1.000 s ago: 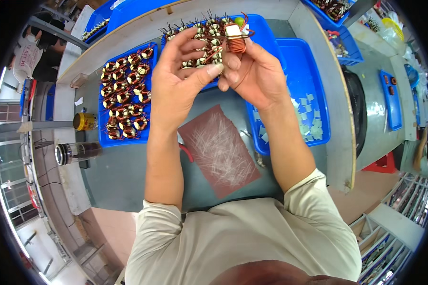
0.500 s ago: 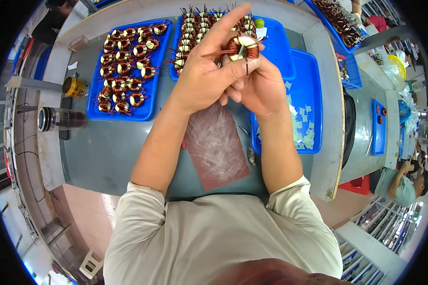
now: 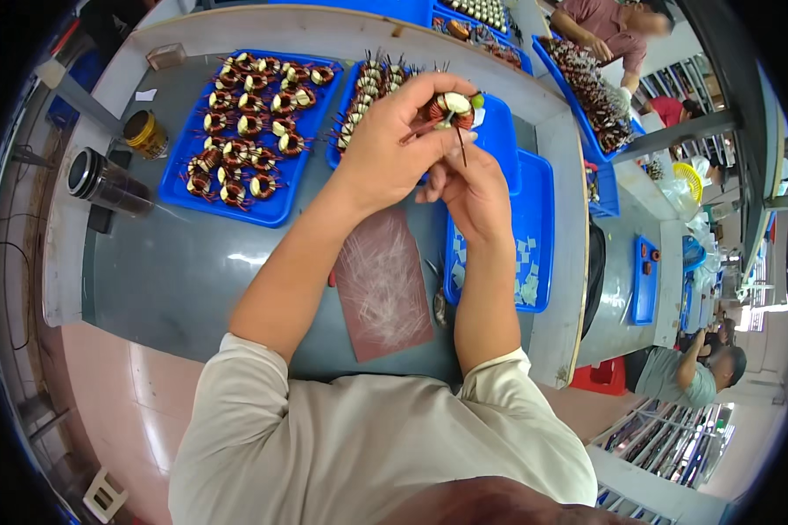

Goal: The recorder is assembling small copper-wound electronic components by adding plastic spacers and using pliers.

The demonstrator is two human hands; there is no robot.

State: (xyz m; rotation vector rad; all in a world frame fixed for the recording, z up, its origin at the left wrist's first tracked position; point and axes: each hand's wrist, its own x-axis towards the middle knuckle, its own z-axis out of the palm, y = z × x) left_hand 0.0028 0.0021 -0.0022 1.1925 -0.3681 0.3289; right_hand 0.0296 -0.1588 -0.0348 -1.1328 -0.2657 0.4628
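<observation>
A toroidal coil with reddish-brown copper windings and cream-coloured sections is held up above the bench. My left hand is closed around it, fingers over the top and thumb below. A thin pale strip stands in the coil's central hole, and dark wire ends stick out of it. My right hand is closed too, its thumb and fingertips pressed against the coil's lower side. Some right fingers are hidden behind the left hand. Beneath my forearms lies a brownish-red sheet with a heavily scratched surface.
Similar coils fill a blue tray at left and another behind my hands. Small pale squares lie in the right blue tray. A yellow jar and a dark-lidded bottle stand left. A co-worker is at the far right.
My left index finger, raised before, is now curled over the coil. The view has shifted, so the bench and trays appear turned and moved.
</observation>
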